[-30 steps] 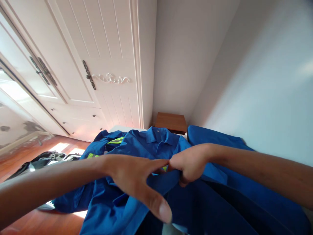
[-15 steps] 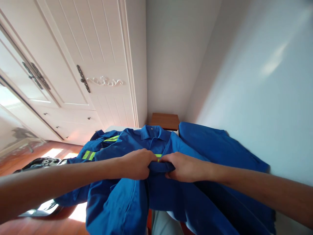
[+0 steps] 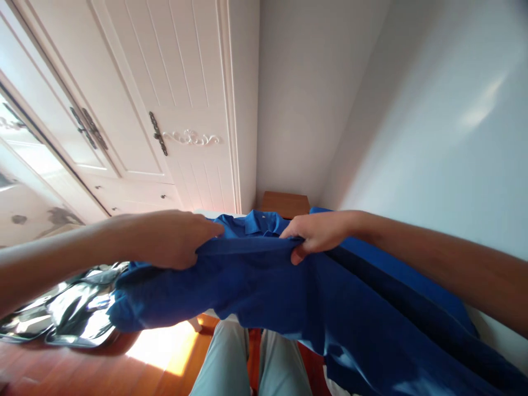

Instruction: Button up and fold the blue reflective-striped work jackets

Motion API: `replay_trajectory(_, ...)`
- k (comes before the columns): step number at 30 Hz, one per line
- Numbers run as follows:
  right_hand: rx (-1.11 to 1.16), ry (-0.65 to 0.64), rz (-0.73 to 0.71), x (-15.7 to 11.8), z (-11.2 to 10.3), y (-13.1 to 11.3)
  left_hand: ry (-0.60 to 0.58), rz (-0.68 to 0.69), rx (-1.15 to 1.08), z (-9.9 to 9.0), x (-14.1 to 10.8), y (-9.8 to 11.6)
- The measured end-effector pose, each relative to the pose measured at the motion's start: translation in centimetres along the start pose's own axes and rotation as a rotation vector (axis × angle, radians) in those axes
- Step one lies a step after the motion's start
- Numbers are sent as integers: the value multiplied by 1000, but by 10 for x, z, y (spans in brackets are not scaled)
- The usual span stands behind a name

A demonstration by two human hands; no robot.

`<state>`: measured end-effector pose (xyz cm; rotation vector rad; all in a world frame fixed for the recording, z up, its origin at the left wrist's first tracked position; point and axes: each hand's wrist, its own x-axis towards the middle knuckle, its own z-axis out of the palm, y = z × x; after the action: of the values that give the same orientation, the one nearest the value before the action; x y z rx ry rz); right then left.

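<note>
A blue garment [image 3: 264,286] hangs stretched between my two hands, its upper edge pulled nearly straight. My left hand [image 3: 177,239] is closed on that edge at the left, slightly blurred. On the right, my right hand [image 3: 315,234] pinches the same edge between thumb and fingers. Behind the raised cloth shows the collar of a blue jacket [image 3: 264,221]; the rest of the jacket is mostly hidden. More blue cloth lies to the right, partly behind my right forearm.
A white wardrobe [image 3: 190,82] stands at the left, a pale wall [image 3: 445,137] at the right. Behind the collar is a brown wooden top [image 3: 286,203]. A shiny black-edged bag [image 3: 74,313] lies on the reddish floor [image 3: 124,374]. My legs show below.
My hands have moved apart, the left one outward to the left, and both have risen. The cloth between them is now spread wide and covers most of the jacket. The view has shifted slightly left.
</note>
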<state>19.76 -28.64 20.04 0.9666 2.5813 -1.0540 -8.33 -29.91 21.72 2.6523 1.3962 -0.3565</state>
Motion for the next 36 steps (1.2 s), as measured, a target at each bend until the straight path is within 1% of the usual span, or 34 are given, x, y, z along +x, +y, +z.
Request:
replay_trajectory(2, 63, -68, 41, 18, -32, 21, -17, -20, 157, -14, 24, -21)
replay_trajectory(4, 151, -108, 154, 39, -61, 48, 23, -40, 213, -24, 60, -45)
replay_trajectory(6, 221, -77, 248, 63, -84, 78, 57, -9, 194, -25, 102, -73)
replay_trajectory(7, 244, -49, 287, 75, -91, 93, 68, 1, 177, -22, 123, -87)
replay_trajectory(8, 259, -32, 332, 87, -96, 109, 72, 2, 163, -16, 144, -102)
replay_trajectory(10, 267, -42, 421, 111, -98, 138, 76, 13, 120, 5, 180, -127)
replay_trajectory(12, 257, -63, 466, 134, -91, 166, 49, 14, 66, 36, 209, -146)
replay_trajectory(14, 240, -69, 486, 154, -77, 190, 64, -84, 27, 74, 230, -157)
replay_trajectory(17, 225, -82, 505, 176, -53, 220, 48, -226, -50, 126, 247, -163)
replay_trajectory(19, 228, -104, 506, 186, -42, 235, 45, -256, -106, 148, 253, -166)
replay_trajectory(20, 230, -115, 504, 189, -40, 241, 61, -259, -138, 153, 255, -168)
replay_trajectory(22, 232, -135, 490, 190, -44, 249, 142, -267, -219, 153, 259, -172)
replay_trajectory(25, 247, -152, 444, 183, -66, 258, 352, -282, -360, 137, 263, -183)
replay_trajectory(27, 291, -144, 404, 176, -77, 264, 490, -277, -413, 127, 266, -189)
replay_trajectory(28, 315, -129, 394, 174, -79, 268, 538, -281, -417, 125, 268, -190)
replay_trajectory(29, 331, -108, 393, 174, -77, 271, 560, -295, -403, 126, 271, -190)
replay_trajectory(30, 336, -82, 400, 176, -72, 275, 542, -322, -377, 130, 274, -189)
replay_trajectory(31, 327, -51, 413, 179, -64, 279, 489, -355, -349, 137, 278, -186)
replay_trajectory(33, 282, 9, 440, 188, -44, 286, 334, -409, -319, 155, 287, -178)
replay_trajectory(35, 247, 70, 447, 194, -25, 291, 210, -416, -333, 171, 293, -171)
replay_trajectory(36, 235, 99, 443, 195, -18, 293, 184, -408, -350, 176, 294, -170)
